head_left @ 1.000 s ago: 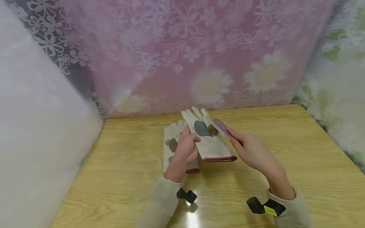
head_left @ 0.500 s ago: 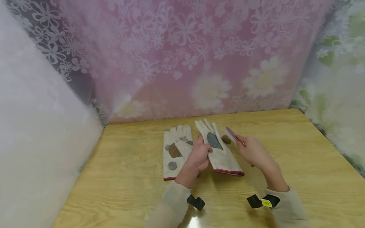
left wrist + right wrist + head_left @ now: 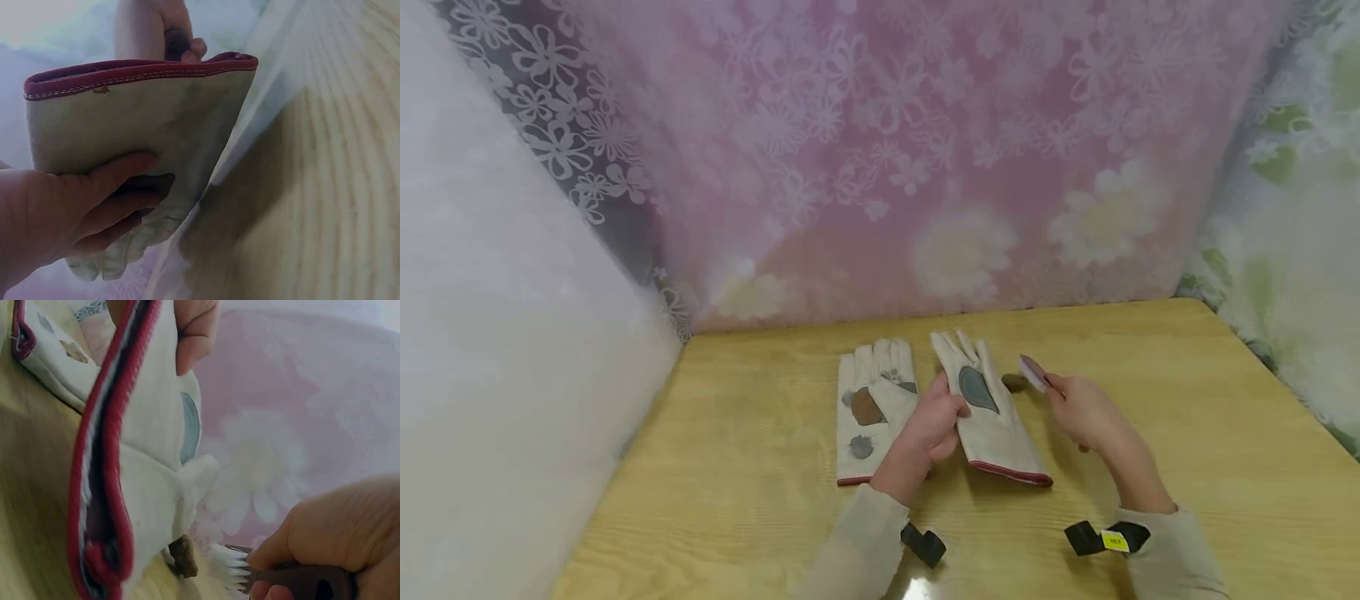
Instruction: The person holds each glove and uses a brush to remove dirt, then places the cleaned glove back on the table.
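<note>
- Pale yellow, wood-grained counter [image 3: 730, 450]: both gloves are borne on or held over it.
- Cream, red-cuffed canvas glove [image 3: 1000, 437]: held tilted above the counter, clasped in the left hand's [image 3: 932, 421] grip; shifted rightward, clear of the grey-and-brown-spotted cream glove [image 3: 880, 427] lying flat.
- Mauve-backed, white-bristled brush [image 3: 1032, 371]: handle clenched in the right hand's [image 3: 1082, 412] grip; drawn off the rough brown patch [image 3: 1014, 383] at the raised glove's thumb side; brushing judged paused.
- Counted: one counter, two gloves, two hands, one brush.
</note>
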Demonstrator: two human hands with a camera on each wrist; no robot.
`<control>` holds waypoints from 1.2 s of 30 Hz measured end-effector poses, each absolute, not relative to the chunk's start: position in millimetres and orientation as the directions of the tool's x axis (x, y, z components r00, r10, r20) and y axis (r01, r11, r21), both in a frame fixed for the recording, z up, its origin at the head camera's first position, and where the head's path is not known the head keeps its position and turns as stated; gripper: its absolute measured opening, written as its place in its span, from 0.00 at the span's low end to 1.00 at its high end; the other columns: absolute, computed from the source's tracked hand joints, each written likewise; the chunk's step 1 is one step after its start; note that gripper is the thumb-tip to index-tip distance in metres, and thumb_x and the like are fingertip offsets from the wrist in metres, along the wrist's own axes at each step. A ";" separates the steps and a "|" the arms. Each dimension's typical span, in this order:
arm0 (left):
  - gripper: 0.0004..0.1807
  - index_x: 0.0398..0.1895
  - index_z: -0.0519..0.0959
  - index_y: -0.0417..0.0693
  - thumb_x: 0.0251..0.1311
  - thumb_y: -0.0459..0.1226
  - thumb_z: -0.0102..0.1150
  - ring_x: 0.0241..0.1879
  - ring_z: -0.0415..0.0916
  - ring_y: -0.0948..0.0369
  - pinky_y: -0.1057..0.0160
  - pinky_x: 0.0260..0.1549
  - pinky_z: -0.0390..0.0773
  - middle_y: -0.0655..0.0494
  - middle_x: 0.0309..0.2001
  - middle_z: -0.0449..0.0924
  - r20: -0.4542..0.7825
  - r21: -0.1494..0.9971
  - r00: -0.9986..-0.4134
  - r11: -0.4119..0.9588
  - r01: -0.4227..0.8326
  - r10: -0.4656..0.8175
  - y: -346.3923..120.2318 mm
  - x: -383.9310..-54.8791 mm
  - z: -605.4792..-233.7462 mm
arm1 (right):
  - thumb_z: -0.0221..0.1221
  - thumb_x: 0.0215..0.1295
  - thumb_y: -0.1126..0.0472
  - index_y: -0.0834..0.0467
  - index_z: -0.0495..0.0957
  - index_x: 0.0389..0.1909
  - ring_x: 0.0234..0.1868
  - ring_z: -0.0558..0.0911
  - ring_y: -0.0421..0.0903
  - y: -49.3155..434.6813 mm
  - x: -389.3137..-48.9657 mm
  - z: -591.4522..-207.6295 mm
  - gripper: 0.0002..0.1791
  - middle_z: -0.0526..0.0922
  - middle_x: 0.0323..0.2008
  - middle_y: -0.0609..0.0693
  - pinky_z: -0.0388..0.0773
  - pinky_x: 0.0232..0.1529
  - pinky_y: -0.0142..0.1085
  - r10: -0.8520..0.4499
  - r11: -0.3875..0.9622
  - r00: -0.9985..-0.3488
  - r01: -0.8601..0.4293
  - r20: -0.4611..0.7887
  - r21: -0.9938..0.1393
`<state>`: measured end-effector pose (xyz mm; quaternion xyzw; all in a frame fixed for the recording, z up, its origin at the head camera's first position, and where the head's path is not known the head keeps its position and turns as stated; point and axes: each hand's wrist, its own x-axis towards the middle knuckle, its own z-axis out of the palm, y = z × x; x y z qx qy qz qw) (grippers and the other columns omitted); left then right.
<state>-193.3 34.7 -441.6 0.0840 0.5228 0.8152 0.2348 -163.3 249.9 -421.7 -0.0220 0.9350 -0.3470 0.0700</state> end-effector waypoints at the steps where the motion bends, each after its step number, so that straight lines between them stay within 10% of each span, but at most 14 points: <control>1: 0.50 0.80 0.32 0.44 0.51 0.18 0.31 0.76 0.36 0.41 0.45 0.72 0.50 0.40 0.79 0.30 -0.106 0.893 -0.877 -0.342 -0.291 0.468 32.4 -193.5 -441.4 | 0.40 0.77 0.61 0.73 0.55 0.72 0.10 0.67 0.43 251.2 -162.6 -421.5 0.29 0.74 0.29 0.64 0.71 0.13 0.39 -0.089 0.760 -0.990 0.001 -0.106 -0.650; 7: 0.48 0.79 0.27 0.42 0.54 0.18 0.29 0.76 0.33 0.40 0.46 0.72 0.51 0.40 0.78 0.24 -0.083 0.886 -0.876 -0.367 -0.282 0.474 14.1 -195.8 -435.6 | 0.39 0.79 0.59 0.72 0.54 0.73 0.11 0.65 0.43 255.5 -154.0 -413.7 0.29 0.71 0.23 0.58 0.70 0.13 0.40 -0.076 0.761 -0.996 -0.026 -0.049 -0.648; 14: 0.42 0.77 0.47 0.42 0.54 0.19 0.30 0.70 0.56 0.44 0.50 0.66 0.62 0.38 0.74 0.52 0.008 0.878 -0.888 -0.427 -0.214 0.461 -8.6 -201.9 -414.7 | 0.39 0.80 0.54 0.71 0.54 0.74 0.11 0.62 0.41 250.1 -149.8 -399.3 0.31 0.69 0.18 0.52 0.64 0.12 0.36 -0.048 0.757 -0.996 -0.086 0.077 -0.647; 36: 0.45 0.80 0.35 0.52 0.60 0.19 0.29 0.75 0.44 0.47 0.48 0.73 0.49 0.47 0.79 0.40 0.067 0.803 -0.867 -0.542 -0.247 0.494 -31.8 -190.9 -383.4 | 0.37 0.81 0.49 0.72 0.54 0.74 0.13 0.62 0.41 217.1 -141.6 -379.1 0.34 0.70 0.23 0.54 0.64 0.13 0.35 -0.054 0.694 -0.981 -0.173 0.189 -0.698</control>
